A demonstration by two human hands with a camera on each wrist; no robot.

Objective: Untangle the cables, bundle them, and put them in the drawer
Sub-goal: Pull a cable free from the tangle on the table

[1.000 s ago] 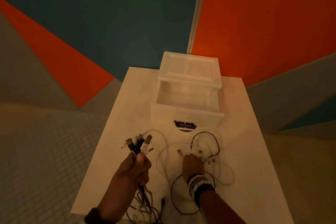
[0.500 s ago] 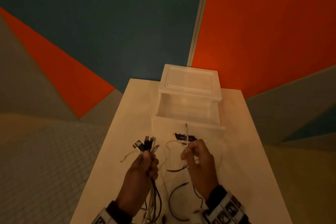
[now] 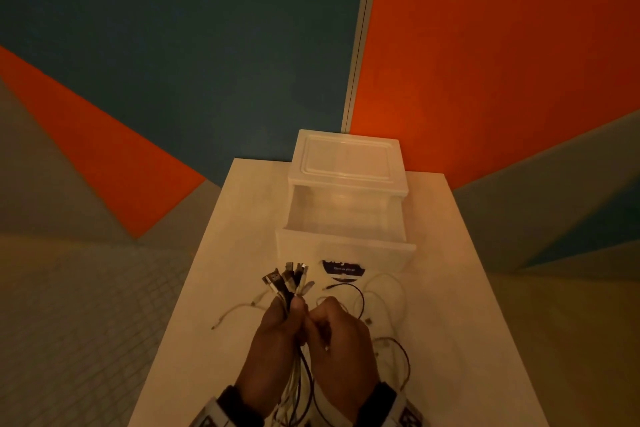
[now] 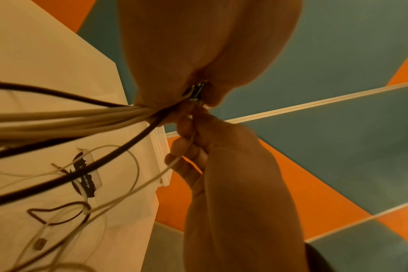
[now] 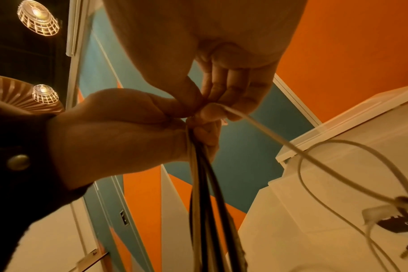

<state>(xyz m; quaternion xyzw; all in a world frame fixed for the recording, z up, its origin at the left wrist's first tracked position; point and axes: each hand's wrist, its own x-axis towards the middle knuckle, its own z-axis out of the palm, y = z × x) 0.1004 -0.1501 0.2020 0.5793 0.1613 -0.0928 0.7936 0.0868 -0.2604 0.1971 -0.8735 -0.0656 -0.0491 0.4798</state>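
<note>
On the white table (image 3: 450, 288) (orange-and-teal walls (image 3: 485, 45) behind), both grips pinch cables (image 3: 289, 282).

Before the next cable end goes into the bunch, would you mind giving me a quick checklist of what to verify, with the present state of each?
1. Left hand grips the cable bunch with the plugs sticking out above the fist: ok.
2. Right hand pinches a thin white cable right beside the left hand: ok.
3. That cable's plug level with the other plugs: cannot tell, it is hidden between the fingers.
4. All cables gathered: not ok, loose cables lie on the table.
5. Drawer pulled open to take the bundle: ok.
6. Bunch tied: not ok, only the hand holds it together.
</note>
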